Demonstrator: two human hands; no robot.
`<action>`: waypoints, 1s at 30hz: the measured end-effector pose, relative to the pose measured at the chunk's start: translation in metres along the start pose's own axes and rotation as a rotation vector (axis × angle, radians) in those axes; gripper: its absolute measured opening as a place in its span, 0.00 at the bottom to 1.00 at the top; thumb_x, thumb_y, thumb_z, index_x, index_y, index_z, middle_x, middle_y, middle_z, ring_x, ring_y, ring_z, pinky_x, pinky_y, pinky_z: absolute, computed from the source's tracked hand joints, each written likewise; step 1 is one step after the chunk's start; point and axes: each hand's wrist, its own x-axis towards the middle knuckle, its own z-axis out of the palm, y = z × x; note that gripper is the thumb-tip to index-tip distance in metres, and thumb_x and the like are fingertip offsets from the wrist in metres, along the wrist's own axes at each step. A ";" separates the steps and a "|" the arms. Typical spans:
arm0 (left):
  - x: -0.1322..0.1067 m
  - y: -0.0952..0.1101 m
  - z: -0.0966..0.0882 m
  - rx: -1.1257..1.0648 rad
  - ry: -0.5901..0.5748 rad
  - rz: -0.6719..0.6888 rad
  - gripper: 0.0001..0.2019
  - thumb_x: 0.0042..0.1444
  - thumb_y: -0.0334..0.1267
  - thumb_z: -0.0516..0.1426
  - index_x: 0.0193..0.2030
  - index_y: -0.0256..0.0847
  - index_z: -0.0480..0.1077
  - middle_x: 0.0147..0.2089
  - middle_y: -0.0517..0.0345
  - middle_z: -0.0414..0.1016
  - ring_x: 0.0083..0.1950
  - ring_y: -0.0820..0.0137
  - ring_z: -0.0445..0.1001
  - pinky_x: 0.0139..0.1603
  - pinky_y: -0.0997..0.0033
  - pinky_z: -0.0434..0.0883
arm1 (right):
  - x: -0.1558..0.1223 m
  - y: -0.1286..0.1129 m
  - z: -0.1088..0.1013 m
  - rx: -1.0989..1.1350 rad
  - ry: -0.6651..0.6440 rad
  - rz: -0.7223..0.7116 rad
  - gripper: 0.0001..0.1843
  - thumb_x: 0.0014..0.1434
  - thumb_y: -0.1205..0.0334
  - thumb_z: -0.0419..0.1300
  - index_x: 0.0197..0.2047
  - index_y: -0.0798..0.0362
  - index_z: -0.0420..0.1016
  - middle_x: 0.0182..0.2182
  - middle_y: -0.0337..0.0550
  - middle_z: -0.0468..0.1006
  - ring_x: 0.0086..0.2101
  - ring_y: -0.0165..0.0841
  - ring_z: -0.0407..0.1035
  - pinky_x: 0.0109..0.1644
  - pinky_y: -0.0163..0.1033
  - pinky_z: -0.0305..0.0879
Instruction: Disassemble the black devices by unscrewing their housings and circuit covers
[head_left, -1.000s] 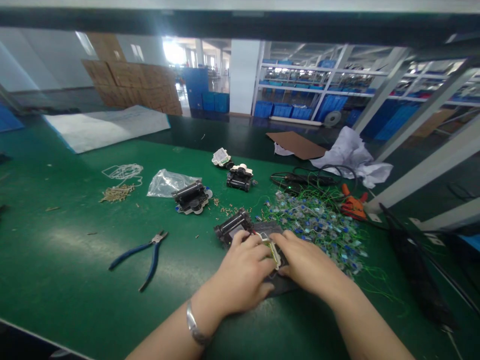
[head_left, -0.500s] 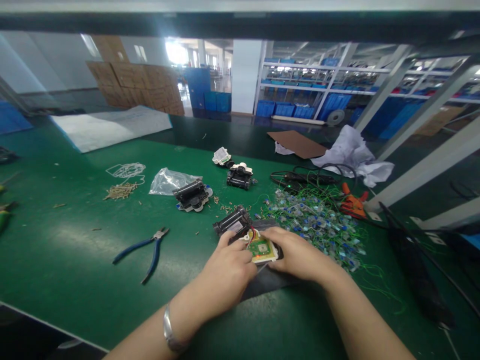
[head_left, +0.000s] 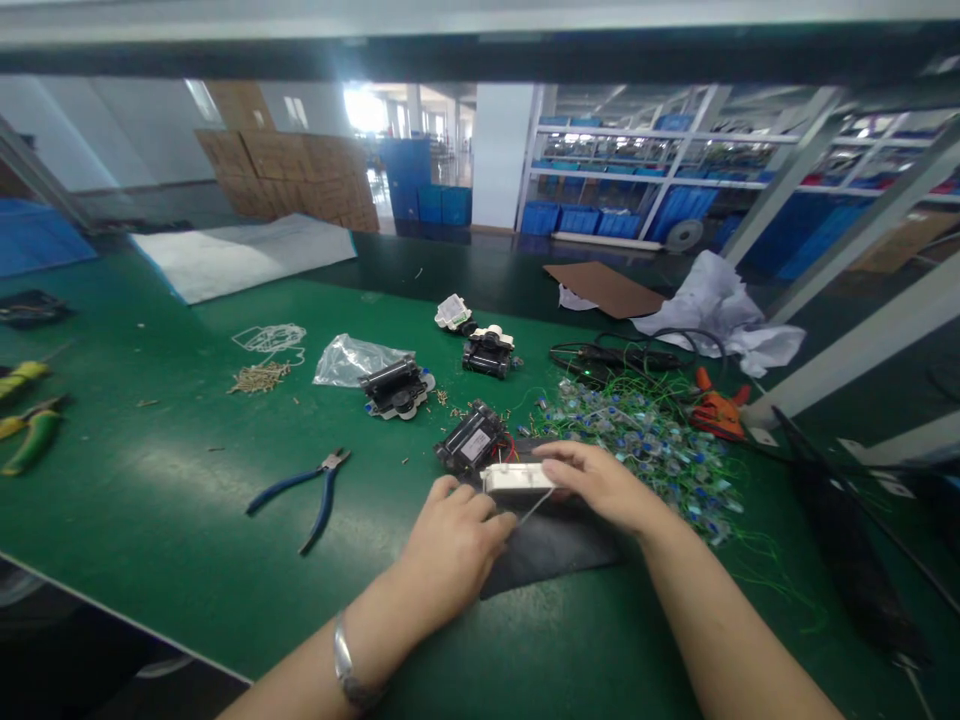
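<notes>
My right hand (head_left: 600, 487) grips a white plastic housing (head_left: 517, 478) at its right end, with the housing tipped up on its edge above a dark mat (head_left: 555, 550). A thin white cord (head_left: 535, 507) runs from the housing down to my left hand (head_left: 461, 530), whose closed thumb and finger hold its end. My left fingers are close to the housing's left end. Red and dark wires join the housing to a black twin-tube unit (head_left: 472, 440) lying just behind it. The housing's circuit board is out of sight.
Blue-handled pliers (head_left: 315, 490) lie left of my hands. Farther back are a black-and-white assembly (head_left: 396, 387), another such assembly (head_left: 487, 352), a clear plastic bag (head_left: 356, 362) and loose screws (head_left: 259, 377). A tangled pile of small parts with green wires (head_left: 637, 430) spreads at right.
The housing has been tilted up on edge, so its green circuit board no longer shows. My left hand has come away from the black unit, and the view has swung slightly left.
</notes>
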 end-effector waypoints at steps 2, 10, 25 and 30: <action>0.005 0.007 0.004 0.020 -0.007 0.019 0.11 0.57 0.35 0.49 0.45 0.46 0.67 0.34 0.57 0.71 0.37 0.65 0.67 0.38 0.62 0.61 | 0.003 0.002 0.005 0.030 0.017 0.030 0.25 0.54 0.44 0.47 0.39 0.59 0.67 0.28 0.45 0.72 0.25 0.31 0.67 0.28 0.35 0.65; 0.028 0.026 0.006 0.048 -0.066 -0.055 0.19 0.56 0.31 0.47 0.55 0.41 0.59 0.31 0.54 0.72 0.29 0.65 0.72 0.28 0.68 0.67 | 0.004 0.001 0.007 -0.058 0.079 0.032 0.28 0.55 0.40 0.43 0.25 0.56 0.65 0.18 0.40 0.66 0.20 0.30 0.63 0.24 0.34 0.58; 0.032 0.025 0.014 0.051 -0.159 -0.085 0.09 0.55 0.29 0.47 0.34 0.37 0.68 0.31 0.52 0.70 0.31 0.63 0.72 0.31 0.65 0.70 | 0.001 -0.001 -0.003 0.128 0.120 0.014 0.15 0.39 0.58 0.63 0.31 0.57 0.71 0.27 0.40 0.72 0.29 0.32 0.64 0.34 0.36 0.58; 0.021 0.012 0.013 0.075 -0.162 -0.092 0.10 0.56 0.28 0.46 0.32 0.36 0.67 0.35 0.52 0.69 0.33 0.64 0.71 0.32 0.65 0.70 | 0.004 0.001 0.003 0.377 0.216 0.054 0.21 0.39 0.49 0.64 0.30 0.57 0.67 0.22 0.38 0.68 0.22 0.28 0.61 0.27 0.33 0.56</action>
